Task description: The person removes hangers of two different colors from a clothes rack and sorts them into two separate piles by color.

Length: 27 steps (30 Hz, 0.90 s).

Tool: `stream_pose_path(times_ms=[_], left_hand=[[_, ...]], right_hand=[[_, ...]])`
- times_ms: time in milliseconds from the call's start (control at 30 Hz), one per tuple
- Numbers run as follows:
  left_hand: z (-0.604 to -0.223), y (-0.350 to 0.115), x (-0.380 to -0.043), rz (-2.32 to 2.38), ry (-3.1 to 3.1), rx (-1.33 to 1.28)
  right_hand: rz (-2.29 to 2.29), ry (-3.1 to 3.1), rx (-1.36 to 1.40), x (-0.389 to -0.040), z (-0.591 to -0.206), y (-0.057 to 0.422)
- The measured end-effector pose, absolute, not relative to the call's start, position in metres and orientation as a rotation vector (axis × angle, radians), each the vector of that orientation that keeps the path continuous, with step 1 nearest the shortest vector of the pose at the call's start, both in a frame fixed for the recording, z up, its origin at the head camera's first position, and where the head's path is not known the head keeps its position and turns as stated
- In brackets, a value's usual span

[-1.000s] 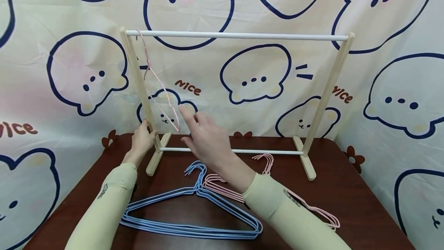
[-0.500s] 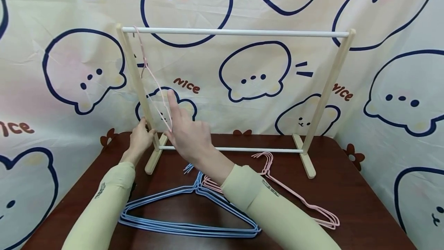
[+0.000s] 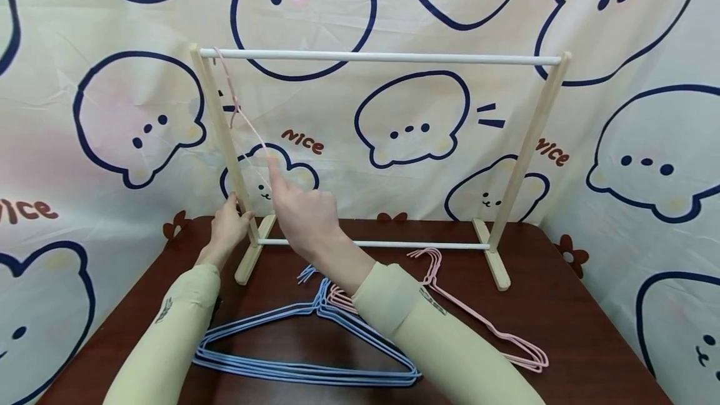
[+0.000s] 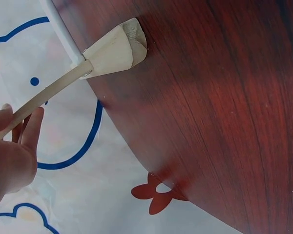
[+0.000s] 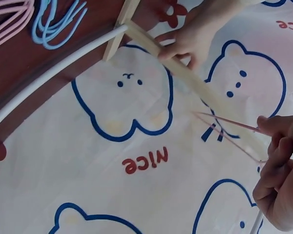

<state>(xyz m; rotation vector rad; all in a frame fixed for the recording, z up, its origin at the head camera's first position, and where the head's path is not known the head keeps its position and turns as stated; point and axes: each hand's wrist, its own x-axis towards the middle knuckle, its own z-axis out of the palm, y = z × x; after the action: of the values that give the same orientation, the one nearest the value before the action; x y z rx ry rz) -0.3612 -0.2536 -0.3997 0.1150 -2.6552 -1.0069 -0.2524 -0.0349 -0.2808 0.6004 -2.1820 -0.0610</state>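
A pink hanger hangs by its hook from the left end of the rack's white top bar. My right hand pinches its lower corner, index finger pointing up along the wire. In the right wrist view, thumb and curled fingers of the right hand close on the pink wire. My left hand grips the rack's left wooden post low down. The left wrist view has the left hand with thumb and fingers around that wooden post, above its foot.
On the brown table lie several stacked blue hangers in front of the rack. Several pink hangers lie partly beneath them and my right forearm, to the right. A patterned cloth hangs close behind the rack.
My right hand has moved left to the hanging pink hanger, and its fingers have curled onto the corner. The hanger's lower end has swung slightly left. My left hand keeps its grip.
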Motion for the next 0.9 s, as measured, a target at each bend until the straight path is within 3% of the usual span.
stream_pose_path(times_ms=[500,900], left_hand=[[-0.397,-0.249,-0.363,-1.031,-2.673,0.118],[-0.400,-0.255,-0.365,-1.074,-2.676,0.121]], right_hand=[[0.210,-2.069,0.787,-0.266,-0.273,0.012],[0.468,-2.012,0.908,-0.250,-0.279,0.054]])
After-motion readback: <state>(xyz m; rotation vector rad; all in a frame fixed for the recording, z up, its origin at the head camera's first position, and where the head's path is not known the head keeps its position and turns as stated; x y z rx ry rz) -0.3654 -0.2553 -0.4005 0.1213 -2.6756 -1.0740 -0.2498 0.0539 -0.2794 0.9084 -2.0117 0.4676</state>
